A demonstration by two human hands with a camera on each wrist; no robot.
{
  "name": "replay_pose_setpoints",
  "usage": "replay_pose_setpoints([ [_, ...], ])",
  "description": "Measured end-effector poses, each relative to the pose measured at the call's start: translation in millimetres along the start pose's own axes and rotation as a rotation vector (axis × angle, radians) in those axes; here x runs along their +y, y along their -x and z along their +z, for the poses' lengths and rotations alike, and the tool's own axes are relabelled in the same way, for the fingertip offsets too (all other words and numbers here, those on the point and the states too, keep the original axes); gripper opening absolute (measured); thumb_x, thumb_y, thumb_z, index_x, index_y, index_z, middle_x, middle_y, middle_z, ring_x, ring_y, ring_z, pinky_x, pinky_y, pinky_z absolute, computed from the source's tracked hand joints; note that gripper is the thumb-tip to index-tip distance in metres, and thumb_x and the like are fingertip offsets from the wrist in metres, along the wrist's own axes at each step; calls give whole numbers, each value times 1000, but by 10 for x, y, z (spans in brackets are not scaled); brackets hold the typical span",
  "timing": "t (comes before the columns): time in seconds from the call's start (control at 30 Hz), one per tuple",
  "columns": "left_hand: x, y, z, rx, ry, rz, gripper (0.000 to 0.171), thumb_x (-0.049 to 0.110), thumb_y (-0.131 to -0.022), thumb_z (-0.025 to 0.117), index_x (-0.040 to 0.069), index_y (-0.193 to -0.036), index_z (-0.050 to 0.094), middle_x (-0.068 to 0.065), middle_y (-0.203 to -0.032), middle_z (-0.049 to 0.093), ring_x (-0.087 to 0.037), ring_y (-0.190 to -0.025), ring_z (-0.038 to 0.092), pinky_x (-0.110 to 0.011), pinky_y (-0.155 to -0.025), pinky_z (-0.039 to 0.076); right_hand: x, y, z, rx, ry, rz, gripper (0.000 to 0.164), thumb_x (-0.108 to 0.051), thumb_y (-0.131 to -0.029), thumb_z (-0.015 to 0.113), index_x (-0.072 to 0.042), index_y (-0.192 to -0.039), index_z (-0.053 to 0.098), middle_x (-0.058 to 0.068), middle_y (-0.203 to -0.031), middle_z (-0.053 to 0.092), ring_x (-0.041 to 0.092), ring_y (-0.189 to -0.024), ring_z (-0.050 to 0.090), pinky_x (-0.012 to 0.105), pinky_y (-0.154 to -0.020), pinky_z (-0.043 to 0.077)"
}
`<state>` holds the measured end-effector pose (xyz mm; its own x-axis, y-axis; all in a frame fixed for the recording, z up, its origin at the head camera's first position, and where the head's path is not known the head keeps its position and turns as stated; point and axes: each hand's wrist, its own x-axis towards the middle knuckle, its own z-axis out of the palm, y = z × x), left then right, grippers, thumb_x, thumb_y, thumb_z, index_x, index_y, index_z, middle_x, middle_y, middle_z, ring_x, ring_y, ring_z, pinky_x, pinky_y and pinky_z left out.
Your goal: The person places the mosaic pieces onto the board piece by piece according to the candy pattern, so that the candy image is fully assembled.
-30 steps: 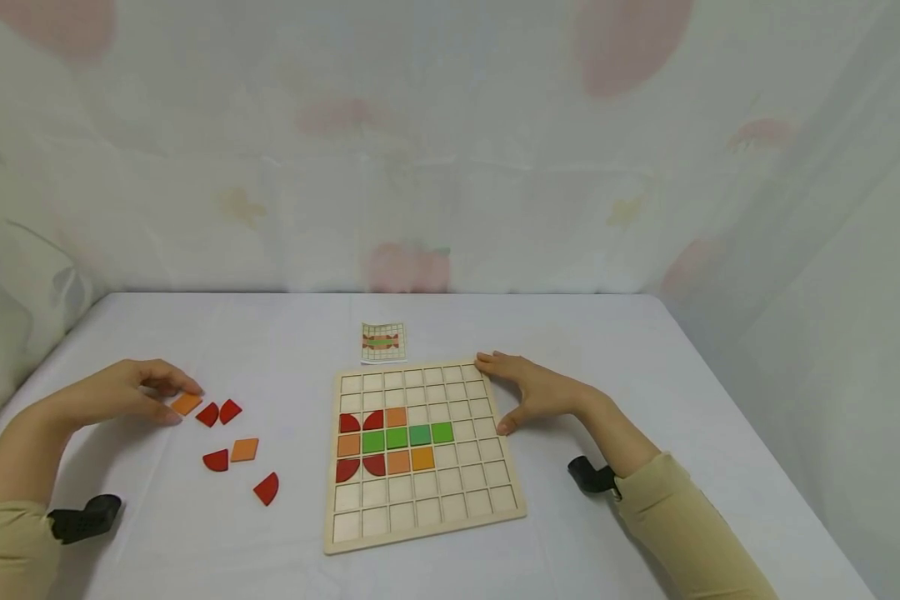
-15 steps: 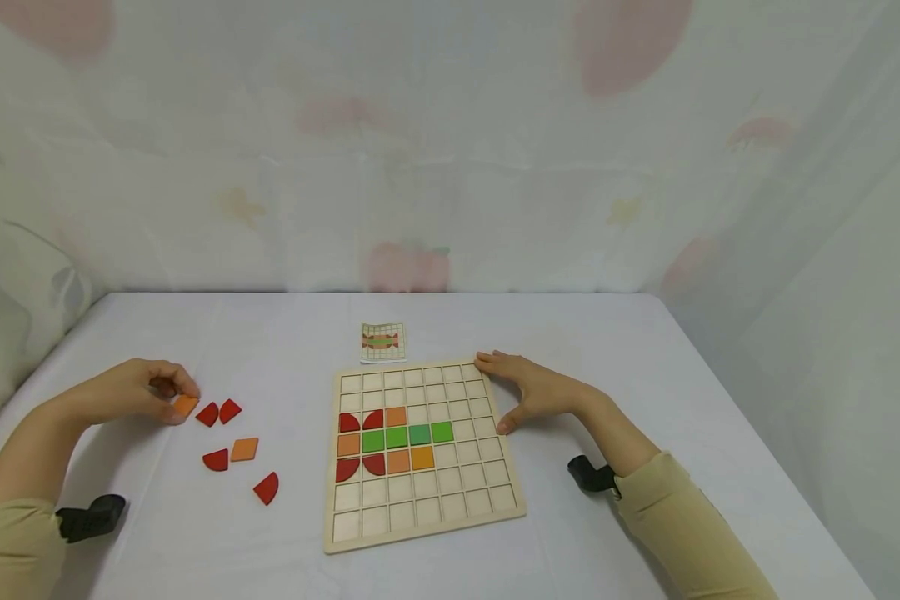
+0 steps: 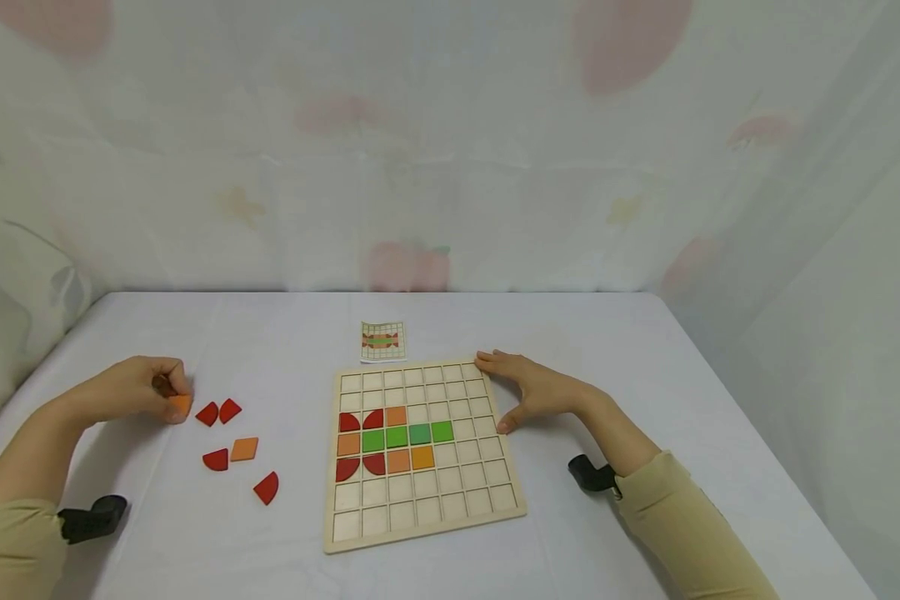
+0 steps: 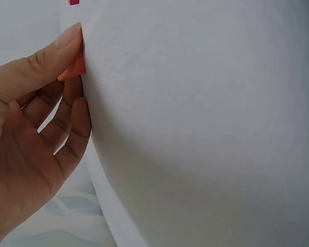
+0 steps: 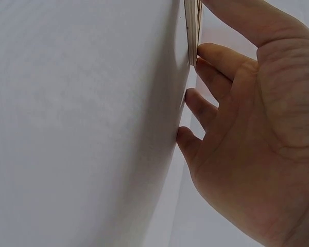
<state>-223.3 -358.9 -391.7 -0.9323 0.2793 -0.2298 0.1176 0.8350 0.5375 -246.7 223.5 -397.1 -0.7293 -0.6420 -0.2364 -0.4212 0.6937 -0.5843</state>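
Note:
My left hand (image 3: 137,390) pinches an orange square tile (image 3: 181,405) between thumb and fingers at the left of the table. In the left wrist view the same tile (image 4: 75,68) shows partly behind the thumb, its edge tipped up. On the far right, my right hand (image 3: 537,389) rests with spread fingers at the right edge of a wooden grid board (image 3: 427,517). The right wrist view shows fingertips at the board's corner (image 5: 192,36). Red quarter-circles, orange squares and a row of green squares (image 3: 396,437) fill some cells on the board's left and middle.
Beside the left hand lie two red quarter-circle tiles (image 3: 229,411). Nearer the front are another orange square (image 3: 244,449) and two more red quarter-circles (image 3: 267,488). A small printed pattern card (image 3: 382,342) lies behind the board on the white tablecloth (image 3: 592,542).
The left fingers have closed on the orange square tile and drawn it slightly left, away from the red pieces, tilting it up. The right hand and board have stayed put.

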Motion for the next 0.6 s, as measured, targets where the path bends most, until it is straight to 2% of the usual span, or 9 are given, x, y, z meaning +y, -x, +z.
replay_pose_setpoints([
  [0.23,19,7,-7,24,23,8,26,21,-79,80,7,-83,58,7,-71,56,-3,-69,46,-24,-61,33,-3,1,-2,1,7,7,109,-43,-68,87,-20,-156,28,-4,-167,16,25,-158,7,55,-126,9],
  [0.43,69,0,-12,14,25,14,24,22,-81,78,8,-82,59,7,-70,58,-4,-69,47,-24,-60,34,-9,-1,3,-3,7,16,108,-44,-68,87,-21,-156,28,-5,-167,16,25,-158,7,55,-126,10],
  [0.6,154,-28,-5,-4,24,21,23,23,-83,76,7,-90,61,6,-77,64,-2,-72,53,-21,-65,40,-13,-1,1,-3,12,14,109,-43,-68,87,-20,-157,28,-5,-167,16,25,-158,7,55,-126,10],
])
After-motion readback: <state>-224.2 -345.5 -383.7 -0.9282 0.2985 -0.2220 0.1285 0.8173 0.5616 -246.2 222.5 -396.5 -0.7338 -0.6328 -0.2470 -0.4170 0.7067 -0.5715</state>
